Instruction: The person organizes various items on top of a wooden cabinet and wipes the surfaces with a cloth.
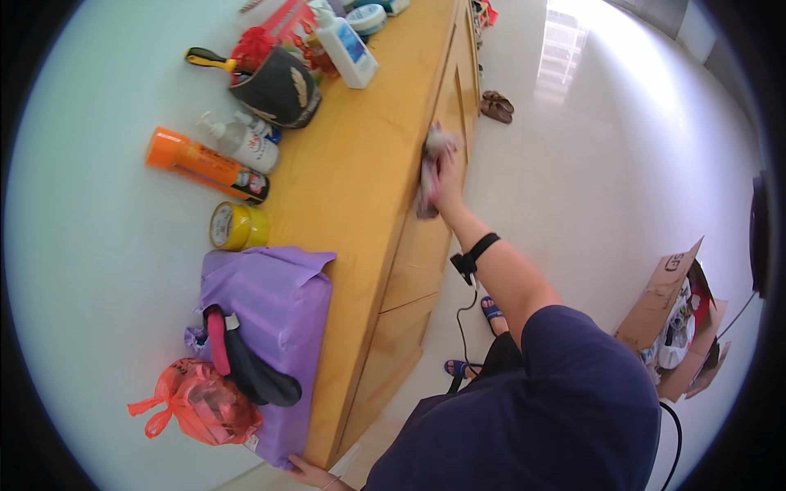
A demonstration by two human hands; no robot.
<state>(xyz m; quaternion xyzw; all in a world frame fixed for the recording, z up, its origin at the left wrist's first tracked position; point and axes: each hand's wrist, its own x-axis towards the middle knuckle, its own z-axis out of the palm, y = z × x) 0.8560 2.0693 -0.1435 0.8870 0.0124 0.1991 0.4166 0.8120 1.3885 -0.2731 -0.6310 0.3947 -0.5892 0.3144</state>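
Observation:
My right hand (447, 175) holds a crumpled grey and pink cloth (428, 184) against the front of a yellow wooden cabinet (362, 202), just below its top edge; hand and cloth are slightly blurred. At the cabinet's near end, in the lower part of the view, my left hand (310, 472) touches the corner of a purple plastic parcel (295, 331); whether its fingers grip anything is unclear. On the parcel lie a dark and pink cloth item (258, 374) and a knotted red plastic bag (209, 405). A black strap with a cable is on my right forearm.
Along the wall on the cabinet top are yellow tape rolls (239, 226), an orange spray can (209, 166), pump bottles (252, 144), a black holder (276, 89) with a yellow-black handle, and a white lotion bottle (347, 49). Brown sandals (497, 107) and an open cardboard box (657, 301) stand on the floor.

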